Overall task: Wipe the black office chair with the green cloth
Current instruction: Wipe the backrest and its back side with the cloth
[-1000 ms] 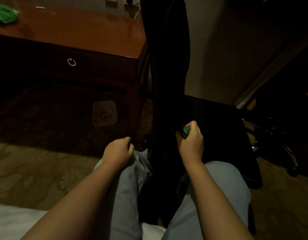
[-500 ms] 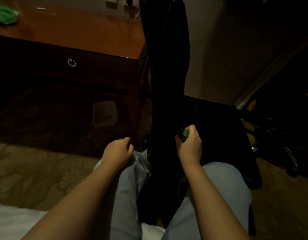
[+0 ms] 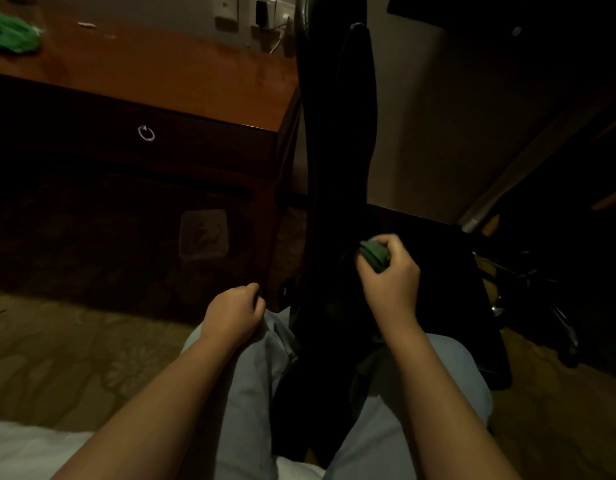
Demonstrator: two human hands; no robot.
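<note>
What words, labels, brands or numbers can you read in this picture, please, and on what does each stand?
None can be read.
Pale mark on a dark part beside the black office chair: too small and blurred.
Faint figure on the square panel under the desk: no legible letters.
The green cloth in the right hand: no print visible.

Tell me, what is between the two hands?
The black office chair stands between the left hand and the right hand, which grips the green cloth, in the head view.

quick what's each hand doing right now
Left hand: loosely curled on the knee, holding nothing.
Right hand: closed on the green cloth, against the black chair.
</note>
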